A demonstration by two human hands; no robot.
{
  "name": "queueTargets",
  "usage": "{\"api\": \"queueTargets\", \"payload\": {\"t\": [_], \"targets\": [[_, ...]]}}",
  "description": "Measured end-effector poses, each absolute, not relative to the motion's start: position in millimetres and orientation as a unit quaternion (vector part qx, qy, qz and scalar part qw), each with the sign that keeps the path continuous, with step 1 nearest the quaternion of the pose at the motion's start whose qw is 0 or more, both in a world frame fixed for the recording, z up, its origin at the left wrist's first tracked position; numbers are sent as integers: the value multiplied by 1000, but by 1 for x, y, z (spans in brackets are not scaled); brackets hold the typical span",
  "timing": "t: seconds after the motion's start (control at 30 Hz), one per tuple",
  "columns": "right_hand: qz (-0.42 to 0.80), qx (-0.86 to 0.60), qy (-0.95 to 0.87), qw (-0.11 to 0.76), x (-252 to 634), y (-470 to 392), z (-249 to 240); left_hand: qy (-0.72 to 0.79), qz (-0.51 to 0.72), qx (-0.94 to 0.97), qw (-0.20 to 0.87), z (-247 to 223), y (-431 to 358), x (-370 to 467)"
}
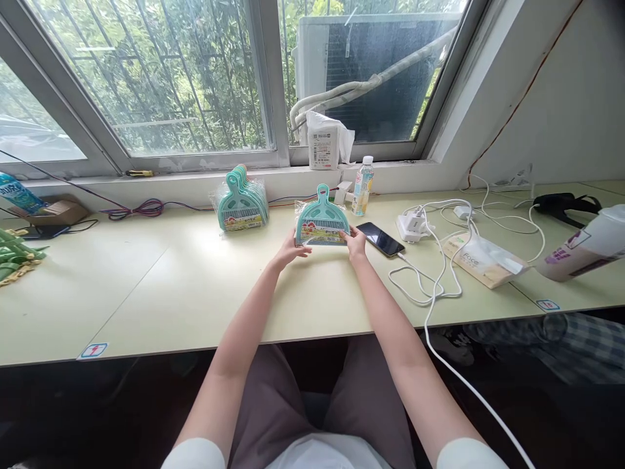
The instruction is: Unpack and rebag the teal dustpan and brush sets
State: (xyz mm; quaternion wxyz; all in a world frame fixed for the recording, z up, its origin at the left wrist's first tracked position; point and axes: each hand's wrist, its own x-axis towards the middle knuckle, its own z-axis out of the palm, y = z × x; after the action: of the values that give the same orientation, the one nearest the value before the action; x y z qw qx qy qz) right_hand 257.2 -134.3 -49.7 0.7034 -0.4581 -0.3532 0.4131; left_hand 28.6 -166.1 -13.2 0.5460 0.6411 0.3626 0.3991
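A mint-green mini dustpan and brush set in clear wrapping stands upright on the table, its ringed handle pointing up and a printed label across its front. My left hand grips its lower left corner, fingers partly under the bottom edge. At the lower right corner, my right hand holds it with the thumb on the front. To the left, a row of similar wrapped dustpan sets stands one behind another, mostly green with an orange one at the back.
Right of my hands lie a phone on a white cable, a power strip, a tissue pack and a large cup. A drink bottle stands behind. At far left are a cardboard box and green woven strips.
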Motion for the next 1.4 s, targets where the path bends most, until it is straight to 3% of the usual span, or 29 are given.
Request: {"api": "queueTargets", "payload": {"t": [0.57,0.87,1.2,1.4], "targets": [[398,-443,-538,597,220,-148,-50,546,509,533,398,-39,-126,-3],[325,-512,-587,537,193,-129,-62,671,481,531,193,-34,-140,-12],[279,-472,-702,454,63,-69,-62,780,597,168,88,-28,-142,-54],[190,-497,-690,491,-9,-39,-65,776,592,179,128,-30,-144,-61]]}}
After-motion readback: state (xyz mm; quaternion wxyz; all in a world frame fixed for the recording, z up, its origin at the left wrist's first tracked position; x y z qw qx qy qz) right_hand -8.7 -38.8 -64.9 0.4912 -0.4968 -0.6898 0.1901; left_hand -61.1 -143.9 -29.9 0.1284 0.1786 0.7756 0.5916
